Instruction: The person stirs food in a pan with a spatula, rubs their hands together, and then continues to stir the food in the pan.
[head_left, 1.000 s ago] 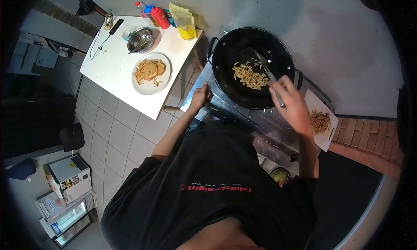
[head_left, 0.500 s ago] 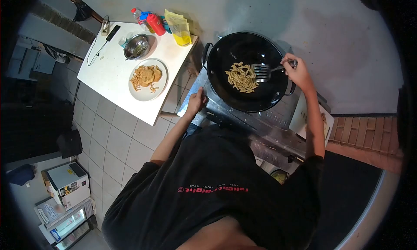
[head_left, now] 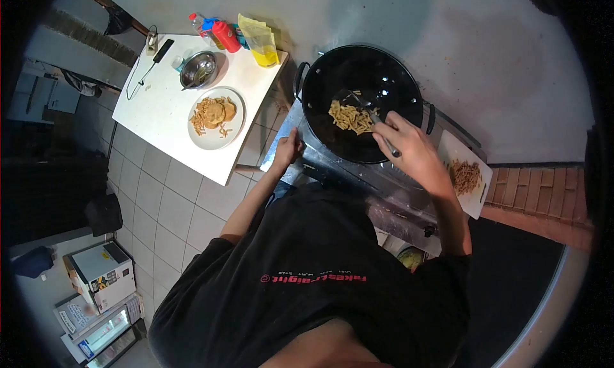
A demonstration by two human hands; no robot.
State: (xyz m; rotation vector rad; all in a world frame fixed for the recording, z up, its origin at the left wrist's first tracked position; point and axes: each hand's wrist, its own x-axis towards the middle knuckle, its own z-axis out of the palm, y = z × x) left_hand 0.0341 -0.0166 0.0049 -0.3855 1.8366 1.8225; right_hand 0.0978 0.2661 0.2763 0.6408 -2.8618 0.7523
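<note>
One black pan (head_left: 398,86), two-handled, far centre, on a metal counter (head_left: 323,155); in it, a loose heap of food pieces (head_left: 350,118), short and pale yellow-brown, left of the pan's middle.
One spatula (head_left: 362,102), slender-handled, head down in the pan at the far side of the heap; one right hand (head_left: 410,148), fingers closed round its handle, over the pan's near right part.
One left hand (head_left: 288,152), fingers curled, thumb raised, at the left end of the metal counter, apart from the pan; whether it grips anything, cannot tell.
One cutting board (head_left: 480,197), white, right of the pan, bearing chopped brown pieces (head_left: 465,176).
One white counter (head_left: 157,121), far left, bearing: one plate (head_left: 236,128) of food, a rounded golden-brown mass with strips beside it; one steel bowl (head_left: 199,70), beyond the plate; one red bottle (head_left: 226,36) and one yellow bag (head_left: 261,43), side by side at the far edge.
</note>
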